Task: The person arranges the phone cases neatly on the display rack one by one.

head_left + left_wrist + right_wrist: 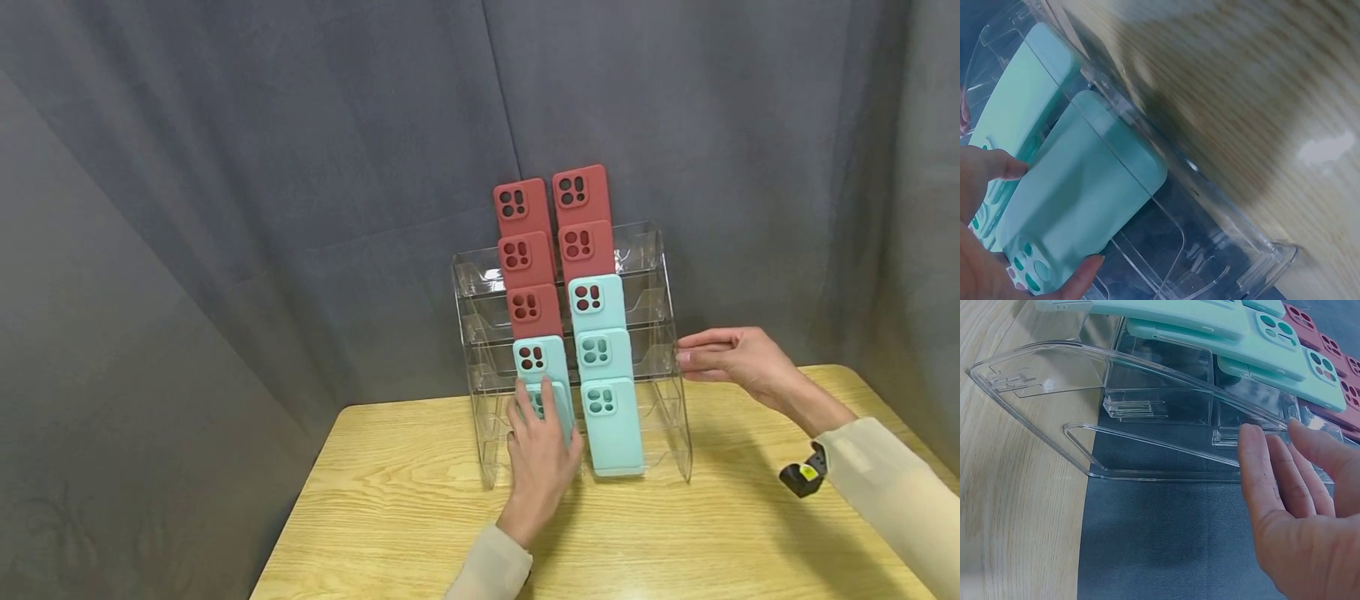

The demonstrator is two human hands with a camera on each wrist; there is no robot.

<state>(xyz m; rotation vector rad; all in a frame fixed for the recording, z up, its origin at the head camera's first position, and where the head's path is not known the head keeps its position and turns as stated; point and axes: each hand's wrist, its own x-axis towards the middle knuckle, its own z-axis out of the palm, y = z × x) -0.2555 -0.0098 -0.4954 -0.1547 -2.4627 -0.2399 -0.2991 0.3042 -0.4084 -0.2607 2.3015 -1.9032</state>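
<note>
My left hand point(542, 462) holds a mint phone case point(1082, 175) at the bottom left of a clear tiered rack point(486, 467). In the left wrist view, the thumb lies along one long edge and a finger on the opposite edge, near the camera cutouts. Its lower end sits behind the rack's clear front lip. Beside it stands another mint phone case point(613, 442) in the lowest tier. My right hand point(738, 358) is at the rack's right side panel, fingertips against it, fingers mostly straight. Whether the thumb presses the panel's edge is hard to tell.
Higher tiers bear more mint cases point(600, 304) and several red phone cases point(522, 204) in two overlapping columns. The rack stands on a wood-grain table point(405, 483), with a grey curtain point(360, 183) behind. A black device point(802, 475) is on the right wrist.
</note>
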